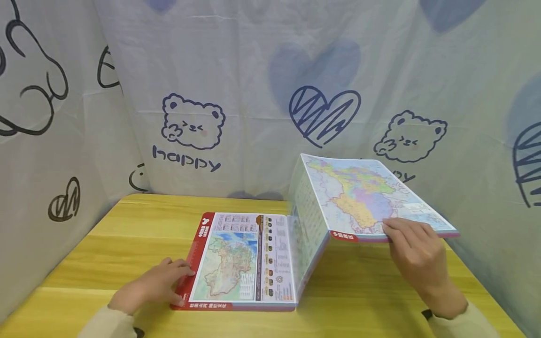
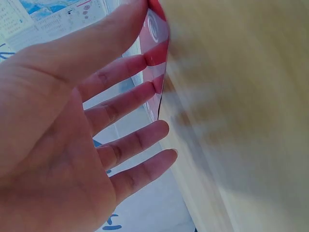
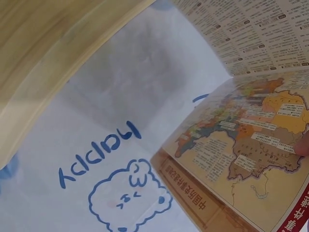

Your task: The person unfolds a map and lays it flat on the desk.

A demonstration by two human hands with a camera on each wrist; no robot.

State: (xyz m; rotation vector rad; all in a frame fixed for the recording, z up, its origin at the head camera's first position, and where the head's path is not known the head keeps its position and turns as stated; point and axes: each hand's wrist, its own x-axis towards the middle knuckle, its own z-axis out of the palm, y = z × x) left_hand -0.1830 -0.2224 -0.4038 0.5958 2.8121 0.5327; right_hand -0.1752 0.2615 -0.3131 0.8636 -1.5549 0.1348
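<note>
A folding map with several printed panels stands partly unfolded on the table. Its left panel [image 1: 230,270], red along the edge, lies flat. The middle panel [image 1: 310,230] slants up from the fold, and the colourful right panel [image 1: 363,199] is held in the air. My right hand [image 1: 418,256] pinches the near edge of that raised panel. On the underside, the right wrist view shows a brown and orange map [image 3: 256,140], with a fingertip at the frame's edge. My left hand [image 1: 156,284] touches the flat panel's red left edge, its fingers [image 2: 137,140] spread and fairly straight.
The yellow wood-grain table [image 1: 105,249] reaches back to a pale cloth backdrop [image 1: 245,117] printed with bears and hearts. More printed cloth [image 1: 55,155] hangs along the left. The table's edge [image 3: 82,63] shows in the right wrist view.
</note>
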